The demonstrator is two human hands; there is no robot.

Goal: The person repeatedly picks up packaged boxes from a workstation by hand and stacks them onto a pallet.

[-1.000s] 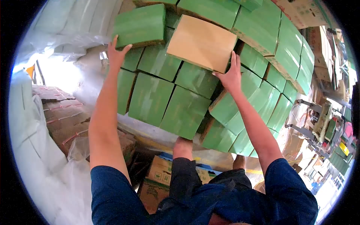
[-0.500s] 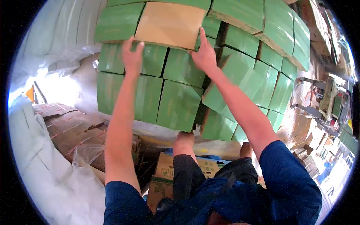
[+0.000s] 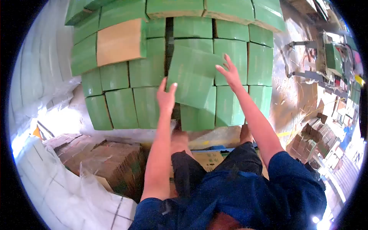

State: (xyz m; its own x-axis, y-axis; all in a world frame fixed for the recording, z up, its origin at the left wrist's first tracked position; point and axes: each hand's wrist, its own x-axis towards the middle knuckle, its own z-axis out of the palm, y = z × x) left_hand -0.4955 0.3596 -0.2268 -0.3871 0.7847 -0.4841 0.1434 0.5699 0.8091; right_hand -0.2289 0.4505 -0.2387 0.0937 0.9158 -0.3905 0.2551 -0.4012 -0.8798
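A green box (image 3: pixel 193 74) lies askew on top of the stack of green boxes (image 3: pixel 147 63), turned at an angle to the rows. At its lower left edge is my left hand (image 3: pixel 166 99), thumb and fingers apart. My right hand (image 3: pixel 231 74) hovers by its right edge, fingers spread. Whether either hand touches the box I cannot tell. To the left, a box with a plain tan face (image 3: pixel 119 42) sits among the green ones.
Flattened brown cardboard (image 3: pixel 109 163) is piled at lower left, beside white wrapped goods (image 3: pixel 42 184). A metal-framed cart (image 3: pixel 310 63) stands at the right. Brown cartons (image 3: pixel 312 138) are stacked farther right. A printed carton (image 3: pixel 209 159) is near my legs.
Both hands have left the tan-faced box and moved right to the askew green box. The view has turned, so the stack appears shifted left. The tan-faced box now lies left of my hands.
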